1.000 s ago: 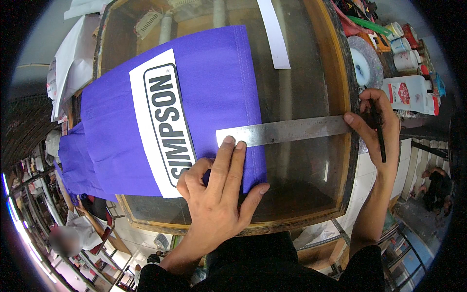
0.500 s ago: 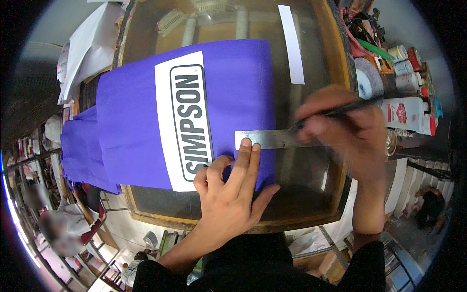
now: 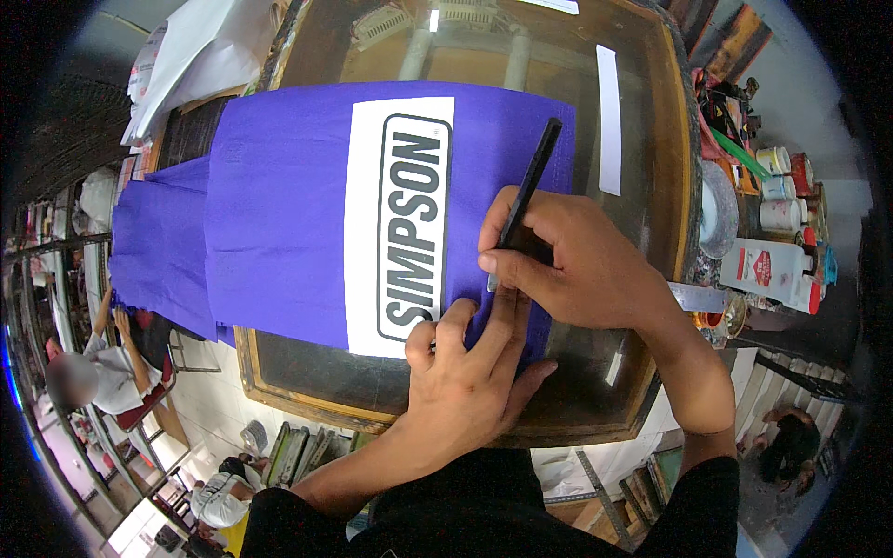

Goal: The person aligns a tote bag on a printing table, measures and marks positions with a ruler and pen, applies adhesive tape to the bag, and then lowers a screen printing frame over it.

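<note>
A purple cloth (image 3: pixel 279 214) lies flat over a glass-topped, wood-framed table (image 3: pixel 316 372). Across it runs a white paper panel (image 3: pixel 363 223) bearing bold black lettering in a rounded frame. My left hand (image 3: pixel 465 372) rests right of the panel's lower end, index and middle fingers stretched out and pressing down, thumb spread. My right hand (image 3: pixel 577 260) grips a slim black pen-like tool (image 3: pixel 535 177), its tip down by my left fingertips. A metal ruler (image 3: pixel 698 298) shows beyond my right wrist; the rest is hidden under my hands.
A white paper strip (image 3: pixel 608 121) lies on the glass at right. Past the right edge stand a white bottle (image 3: pixel 763 272), several small jars (image 3: pixel 779 186) and a tape roll (image 3: pixel 718 209). White sheets (image 3: pixel 200 56) are piled at far left. Other people sit lower left and lower right.
My right hand has come left, from over the ruler to beside my left fingertips, bringing the pen-like tool's tip down. The view has shifted; my left hand still presses in the same spot.
</note>
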`<state>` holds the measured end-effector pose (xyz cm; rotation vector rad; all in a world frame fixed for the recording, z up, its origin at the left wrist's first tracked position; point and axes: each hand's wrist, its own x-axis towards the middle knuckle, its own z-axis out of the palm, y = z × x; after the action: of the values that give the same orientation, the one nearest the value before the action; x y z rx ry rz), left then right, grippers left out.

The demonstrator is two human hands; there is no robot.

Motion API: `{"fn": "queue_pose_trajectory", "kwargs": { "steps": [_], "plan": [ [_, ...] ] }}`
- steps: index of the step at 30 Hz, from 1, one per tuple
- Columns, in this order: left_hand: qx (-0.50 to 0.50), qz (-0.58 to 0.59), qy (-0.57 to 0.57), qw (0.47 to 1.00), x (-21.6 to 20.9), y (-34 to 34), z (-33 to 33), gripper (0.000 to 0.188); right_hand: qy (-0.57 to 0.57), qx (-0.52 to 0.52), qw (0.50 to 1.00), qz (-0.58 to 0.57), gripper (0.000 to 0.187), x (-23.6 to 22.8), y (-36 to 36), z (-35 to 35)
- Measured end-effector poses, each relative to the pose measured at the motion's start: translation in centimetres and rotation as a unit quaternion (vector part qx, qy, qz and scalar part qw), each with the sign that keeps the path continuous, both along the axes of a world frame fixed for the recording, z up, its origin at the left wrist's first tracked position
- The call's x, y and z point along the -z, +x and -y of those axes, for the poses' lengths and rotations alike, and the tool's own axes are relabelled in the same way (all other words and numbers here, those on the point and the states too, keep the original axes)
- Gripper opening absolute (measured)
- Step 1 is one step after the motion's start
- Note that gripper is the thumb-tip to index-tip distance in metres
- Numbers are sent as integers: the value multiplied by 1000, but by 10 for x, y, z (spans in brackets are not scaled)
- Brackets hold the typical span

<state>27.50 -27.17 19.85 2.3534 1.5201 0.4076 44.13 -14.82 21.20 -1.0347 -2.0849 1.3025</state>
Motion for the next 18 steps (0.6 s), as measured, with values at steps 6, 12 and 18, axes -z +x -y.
{"fn": "queue_pose_trajectory", "kwargs": {
  "steps": [6, 12, 18],
  "plan": [
    [5, 3, -16, 1000, -3, -1, -1, 59, -18, -19, 999, 23, 11, -8, -4, -2],
    [12, 15, -25, 1000, -3, -3, -3, 55, -27, -24, 999, 27, 10, -9, -7, -3],
    [16, 23, -25, 999, -4, -3, -3, 54, 37, -44, 998, 11, 11, 3, -5, -3]
  ]
}}
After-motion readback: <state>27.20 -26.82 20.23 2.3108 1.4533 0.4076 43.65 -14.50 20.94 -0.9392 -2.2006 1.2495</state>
